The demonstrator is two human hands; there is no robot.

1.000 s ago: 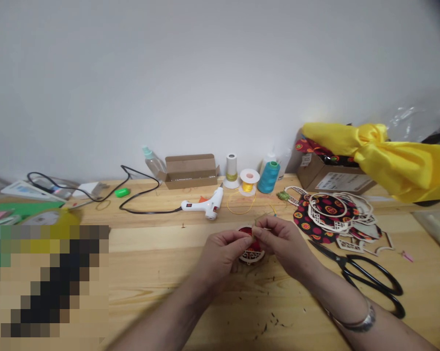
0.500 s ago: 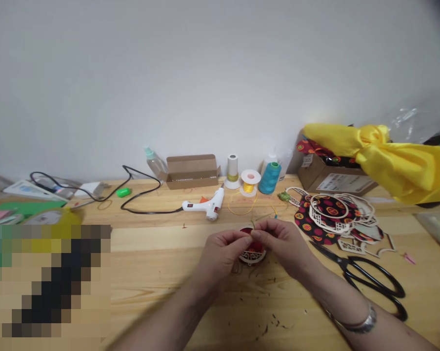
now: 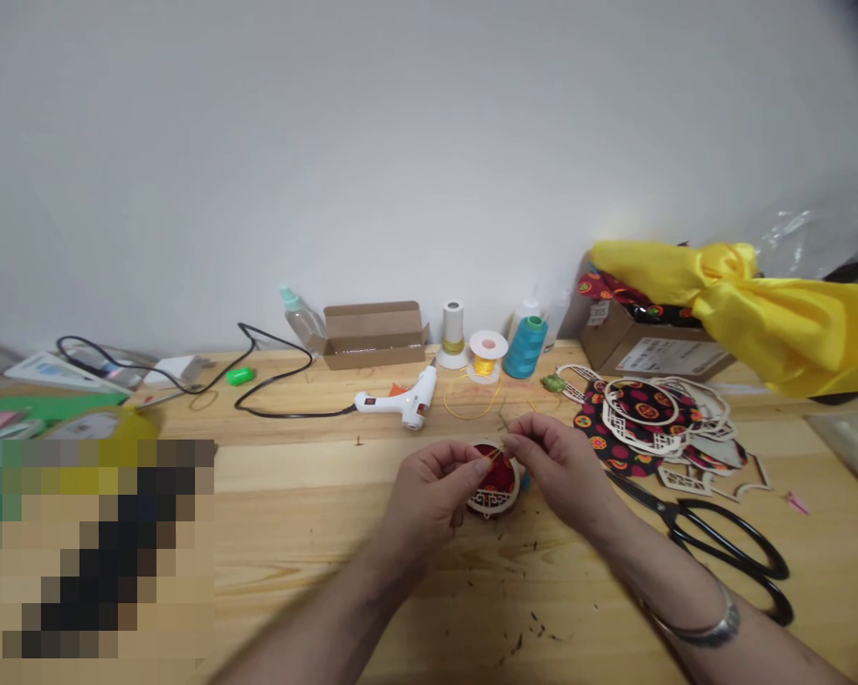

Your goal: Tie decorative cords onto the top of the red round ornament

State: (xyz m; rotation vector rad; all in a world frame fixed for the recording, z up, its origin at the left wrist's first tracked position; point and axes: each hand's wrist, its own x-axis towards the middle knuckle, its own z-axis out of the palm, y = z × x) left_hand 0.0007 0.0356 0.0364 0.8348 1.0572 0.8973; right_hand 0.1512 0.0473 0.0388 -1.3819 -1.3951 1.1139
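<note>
Over the middle of the wooden table [image 3: 293, 533], both my hands work above a small round red ornament [image 3: 493, 483] with a pale fretwork frame. My left hand [image 3: 433, 499] pinches a thin cord at the ornament's left edge. My right hand [image 3: 554, 466] pinches the same thin cord a little higher and to the right, fingers closed. The cord stretches taut between the two pinches, just above the ornament. A silver bracelet [image 3: 692, 623] sits on my right wrist.
Black scissors [image 3: 721, 547] lie to the right. A pile of fretwork frames and patterned fabric discs [image 3: 650, 419] sits behind them. A white glue gun [image 3: 404, 403], thread spools [image 3: 525, 347], a small carton [image 3: 372, 333], yellow cloth [image 3: 764, 304] on a box.
My right hand has drawn up and to the right, away from my left hand, pulling the thin cord taut and uncovering more of the red ornament.
</note>
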